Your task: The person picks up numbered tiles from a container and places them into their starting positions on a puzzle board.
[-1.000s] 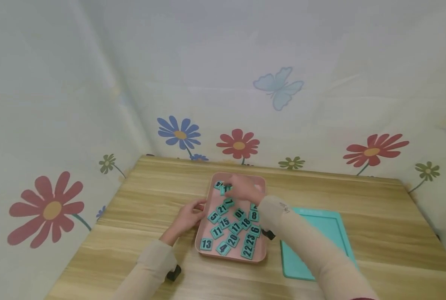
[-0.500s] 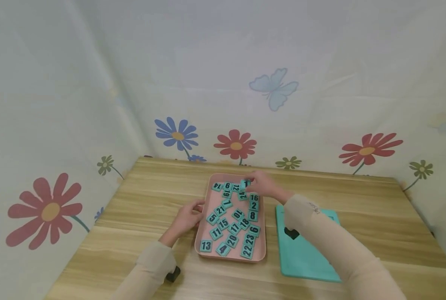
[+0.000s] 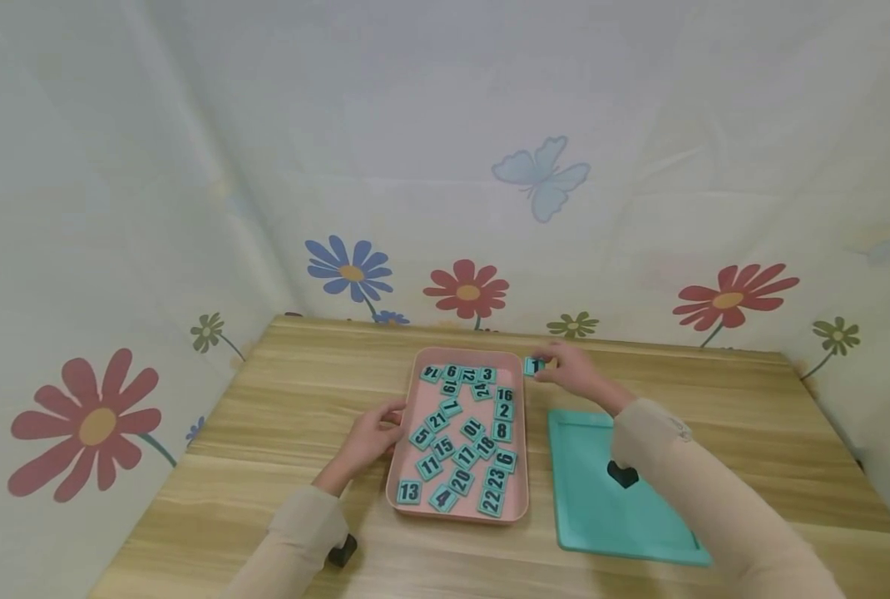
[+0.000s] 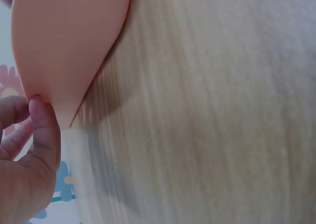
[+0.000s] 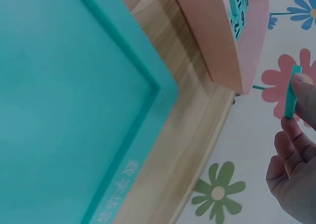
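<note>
My right hand (image 3: 574, 372) pinches a teal number tile (image 3: 534, 366) marked 1 between thumb and fingers, just past the right rim of the pink tray (image 3: 457, 517). In the right wrist view the tile (image 5: 293, 91) shows edge-on, held up off the table. My left hand (image 3: 371, 433) grips the tray's left wall, thumb (image 4: 43, 130) pressed on its outside in the left wrist view. Several teal tiles with black numbers lie scattered in the tray, among them tile 13 (image 3: 409, 492) and tile 8 (image 3: 501, 431). A teal frame board (image 3: 557, 499) with a recessed middle lies right of the tray.
Everything stands on a wood-grain table (image 3: 303, 374). A pale wall sheet (image 3: 415, 166) printed with flowers and a butterfly rises behind and at the sides. My right forearm (image 3: 714, 499) passes over the board's right part.
My right hand has carried tile 1 from the upper left of the tray rightward, out past its right rim. My left hand has kept its hold on the tray.
</note>
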`<state>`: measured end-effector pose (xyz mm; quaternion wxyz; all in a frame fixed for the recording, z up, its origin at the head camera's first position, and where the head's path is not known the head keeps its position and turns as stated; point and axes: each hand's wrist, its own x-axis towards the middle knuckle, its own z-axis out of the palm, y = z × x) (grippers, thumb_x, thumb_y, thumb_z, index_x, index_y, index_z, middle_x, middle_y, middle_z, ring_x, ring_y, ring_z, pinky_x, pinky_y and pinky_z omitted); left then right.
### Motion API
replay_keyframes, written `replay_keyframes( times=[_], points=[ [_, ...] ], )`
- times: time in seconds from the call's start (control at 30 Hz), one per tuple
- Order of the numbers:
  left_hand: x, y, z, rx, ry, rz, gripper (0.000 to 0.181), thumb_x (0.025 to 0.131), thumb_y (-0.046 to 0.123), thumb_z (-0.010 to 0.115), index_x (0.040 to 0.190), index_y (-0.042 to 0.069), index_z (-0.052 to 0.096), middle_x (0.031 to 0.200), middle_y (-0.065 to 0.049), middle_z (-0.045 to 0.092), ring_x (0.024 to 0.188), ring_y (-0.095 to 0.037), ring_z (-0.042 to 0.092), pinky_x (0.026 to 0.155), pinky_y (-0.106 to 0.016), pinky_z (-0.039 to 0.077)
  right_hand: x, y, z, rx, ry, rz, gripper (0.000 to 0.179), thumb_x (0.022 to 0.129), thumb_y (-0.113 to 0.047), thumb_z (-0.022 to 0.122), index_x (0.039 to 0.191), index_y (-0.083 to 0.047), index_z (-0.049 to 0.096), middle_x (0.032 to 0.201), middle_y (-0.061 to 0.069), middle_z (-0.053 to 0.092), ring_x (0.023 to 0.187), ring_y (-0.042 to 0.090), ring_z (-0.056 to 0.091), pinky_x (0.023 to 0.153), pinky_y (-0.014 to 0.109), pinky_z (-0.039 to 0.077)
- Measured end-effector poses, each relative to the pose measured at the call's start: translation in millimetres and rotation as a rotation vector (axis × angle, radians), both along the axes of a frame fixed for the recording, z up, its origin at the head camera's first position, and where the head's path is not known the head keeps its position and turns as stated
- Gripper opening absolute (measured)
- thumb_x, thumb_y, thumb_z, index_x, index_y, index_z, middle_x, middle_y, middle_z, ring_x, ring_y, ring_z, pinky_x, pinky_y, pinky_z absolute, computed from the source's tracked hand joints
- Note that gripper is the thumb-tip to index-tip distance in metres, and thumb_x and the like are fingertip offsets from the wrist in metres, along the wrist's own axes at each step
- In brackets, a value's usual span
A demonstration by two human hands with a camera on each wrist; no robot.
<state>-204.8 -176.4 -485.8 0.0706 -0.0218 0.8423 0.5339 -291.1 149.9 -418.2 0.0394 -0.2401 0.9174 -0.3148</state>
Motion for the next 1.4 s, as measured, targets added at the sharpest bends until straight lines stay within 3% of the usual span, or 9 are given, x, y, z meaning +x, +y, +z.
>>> replay_keyframes(
  times=[0.37, 0.9, 1.17, 1.4],
  points=[
    [1.2, 1.5, 3.7, 0.003, -0.008, 0.014, 0.043, 0.082, 0.001, 0.052, 0.124, 0.003, 0.047, 0.105, -0.018, 0.054, 0.087, -0.024, 0.061, 0.062, -0.026, 0.055, 9.2, 32.7, -21.6, 0.009, 0.001, -0.013, 0.036, 0.078, -0.014, 0.064, 0.110, 0.003, 0.059, 0.095, 0.016, 0.055, 0.070, 0.017, 0.043, 0.057, 0.025, 0.039],
    [-0.2, 0.8, 3.2, -0.001, 0.000, 0.009, 0.043, 0.082, 0.000, 0.052, 0.124, 0.003, 0.047, 0.105, -0.018, 0.054, 0.088, -0.026, 0.060, 0.063, -0.028, 0.056, 29.7, 53.8, -44.5, 0.051, -0.018, -0.036, 0.031, 0.077, -0.013, 0.065, 0.106, -0.002, 0.061, 0.094, 0.010, 0.059, 0.079, 0.020, 0.050, 0.060, 0.024, 0.042],
    [-0.3, 1.1, 2.5, 0.008, 0.010, 0.011, 0.043, 0.081, -0.001, 0.052, 0.124, 0.002, 0.047, 0.105, -0.019, 0.054, 0.087, -0.025, 0.061, 0.062, -0.028, 0.056, 38.1, 55.5, -52.9, 0.057, -0.089, -0.073, 0.033, 0.076, -0.012, 0.066, 0.106, -0.001, 0.061, 0.093, 0.011, 0.057, 0.073, 0.016, 0.045, 0.057, 0.023, 0.040],
    [-1.2, -0.1, -0.9, -0.013, -0.015, 0.019, 0.042, 0.083, 0.001, 0.052, 0.124, 0.005, 0.047, 0.107, -0.017, 0.053, 0.086, -0.022, 0.060, 0.065, -0.027, 0.056, 43.3, 57.7, -62.4, 0.087, -0.115, -0.091, 0.033, 0.076, -0.015, 0.066, 0.107, -0.005, 0.061, 0.095, 0.007, 0.055, 0.077, 0.016, 0.046, 0.058, 0.024, 0.039]
  ],
)
